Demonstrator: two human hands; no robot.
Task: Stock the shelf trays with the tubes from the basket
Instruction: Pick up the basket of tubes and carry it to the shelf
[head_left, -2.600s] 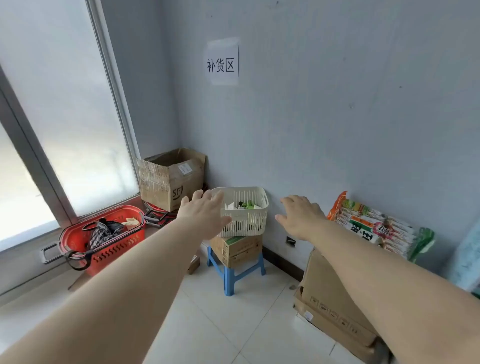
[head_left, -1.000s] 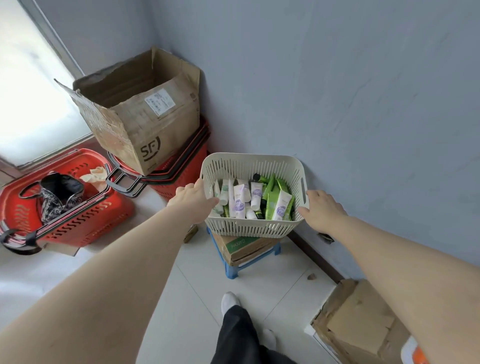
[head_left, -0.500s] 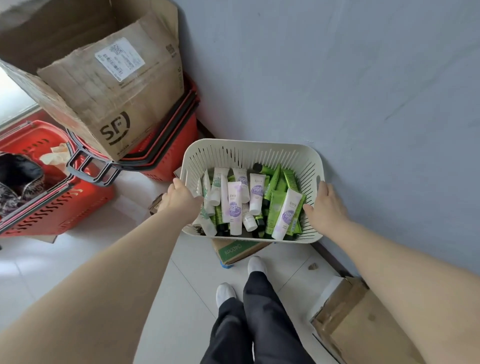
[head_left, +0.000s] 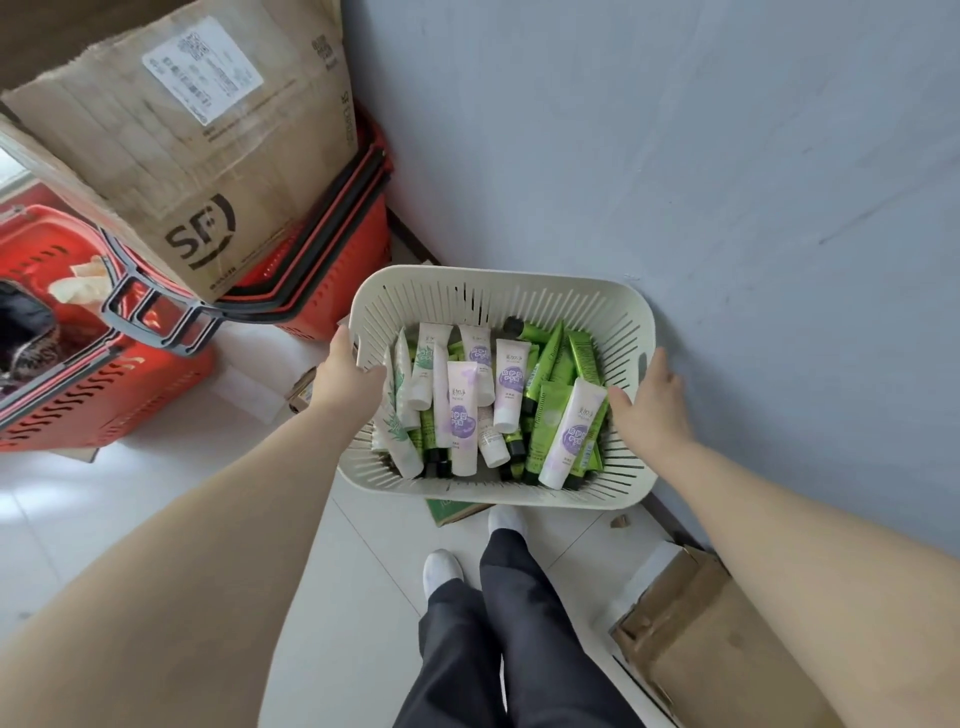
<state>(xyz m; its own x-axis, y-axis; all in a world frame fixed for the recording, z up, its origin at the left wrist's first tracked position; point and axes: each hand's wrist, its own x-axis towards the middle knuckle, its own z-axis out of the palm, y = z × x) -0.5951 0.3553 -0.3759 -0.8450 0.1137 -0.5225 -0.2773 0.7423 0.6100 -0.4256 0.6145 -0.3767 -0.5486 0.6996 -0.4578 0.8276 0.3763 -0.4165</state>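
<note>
A cream slotted plastic basket (head_left: 498, 291) stands against the grey wall, directly below me. It holds several tubes: white ones with purple labels (head_left: 461, 415) and green ones (head_left: 582, 358). My left hand (head_left: 345, 382) grips the basket's left rim, thumb over the edge. My right hand (head_left: 649, 405) grips the right rim beside the handle slot. No shelf trays are in sight.
Stacked red shopping baskets (head_left: 332, 249) with a torn SF cardboard box (head_left: 192, 130) on top stand to the left. Another red basket (head_left: 62, 395) lies further left. A flattened carton (head_left: 711, 639) sits at bottom right. My legs and white socks (head_left: 441, 569) stand on the white tiles.
I have stepped closer and look straight down into the basket. Both hands, which were reaching out, now hold its two side rims.
</note>
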